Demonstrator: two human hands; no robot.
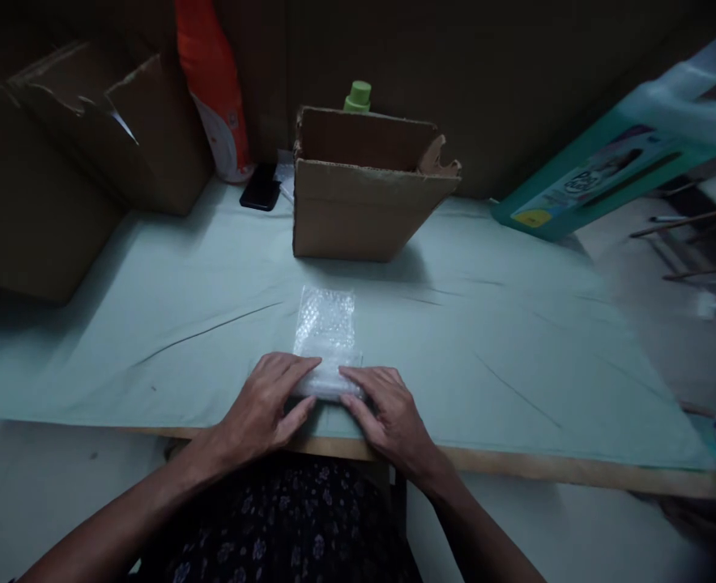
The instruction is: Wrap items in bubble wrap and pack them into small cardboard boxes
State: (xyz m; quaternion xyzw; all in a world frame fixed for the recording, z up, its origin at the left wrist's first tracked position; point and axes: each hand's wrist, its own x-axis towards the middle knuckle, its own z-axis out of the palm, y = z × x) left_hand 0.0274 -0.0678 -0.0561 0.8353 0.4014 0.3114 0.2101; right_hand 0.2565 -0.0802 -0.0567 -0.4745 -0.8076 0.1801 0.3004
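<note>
A strip of clear bubble wrap lies on the pale green cloth near the table's front edge. Its near end is rolled or folded into a thick bundle; whatever may be inside cannot be made out. My left hand grips the left end of the bundle, with the thumb in front and the fingers over the top. At the right end, my right hand holds it in the same way. The far part of the wrap lies flat, pointing away from me.
An open cardboard box stands beyond the wrap, a green-capped bottle behind it. Larger cartons are at left, near an orange bottle and a black phone. A teal jug stands at the right edge.
</note>
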